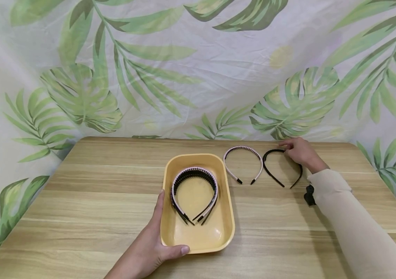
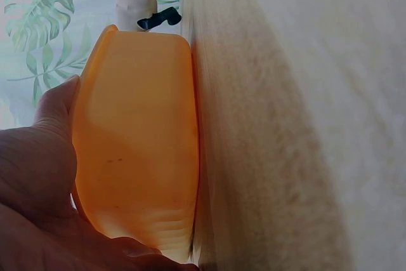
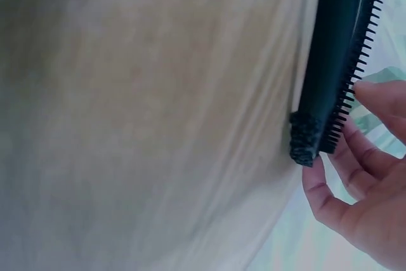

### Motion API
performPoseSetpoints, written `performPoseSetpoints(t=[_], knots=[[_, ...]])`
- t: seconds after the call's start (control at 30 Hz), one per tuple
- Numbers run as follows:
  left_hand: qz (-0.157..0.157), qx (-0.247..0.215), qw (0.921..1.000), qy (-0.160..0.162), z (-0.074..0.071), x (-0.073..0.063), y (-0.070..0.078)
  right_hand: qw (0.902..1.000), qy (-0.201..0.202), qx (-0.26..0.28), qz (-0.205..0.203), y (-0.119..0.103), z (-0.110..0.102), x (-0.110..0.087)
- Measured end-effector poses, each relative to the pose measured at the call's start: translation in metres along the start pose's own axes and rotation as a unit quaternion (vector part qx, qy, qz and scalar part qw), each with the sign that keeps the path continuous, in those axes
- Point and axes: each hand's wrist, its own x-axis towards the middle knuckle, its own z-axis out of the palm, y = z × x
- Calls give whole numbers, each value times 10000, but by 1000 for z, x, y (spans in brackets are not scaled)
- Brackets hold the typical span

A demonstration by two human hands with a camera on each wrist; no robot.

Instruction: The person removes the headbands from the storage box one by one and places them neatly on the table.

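My left hand grips the near left corner of a yellow plastic bin, its thumb over the near rim. In the left wrist view that hand lies along the bin's orange-looking outer wall. Several pink and black headbands lie nested inside the bin. At the back right, my right hand pinches the top of a black toothed headband; the right wrist view shows the thumb at the teeth and other fingers by its edge.
A pink headband with black tips lies between the bin and the black headband. All stand on a wood-grain table. A leaf-patterned cloth hangs behind the table's back edge. A black device sits at the right wrist.
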Motion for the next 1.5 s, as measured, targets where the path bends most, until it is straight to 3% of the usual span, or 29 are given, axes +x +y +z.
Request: performPoseSetpoints(t=[0.53,0.93,1.13,1.5], knots=[[20,90,10000,19,1,0,0,9989,-349,278,-166,2,-9,-19],[41,151,9999,32,1,0,1,9982,-165,535,-210,-2,-12,-33],[25,167,9998,38,1,0,1,9988,-45,406,-273,-10,-12,-38],[110,4,9999,-2,0,0,-1,9951,324,496,-794,-33,-5,-52]])
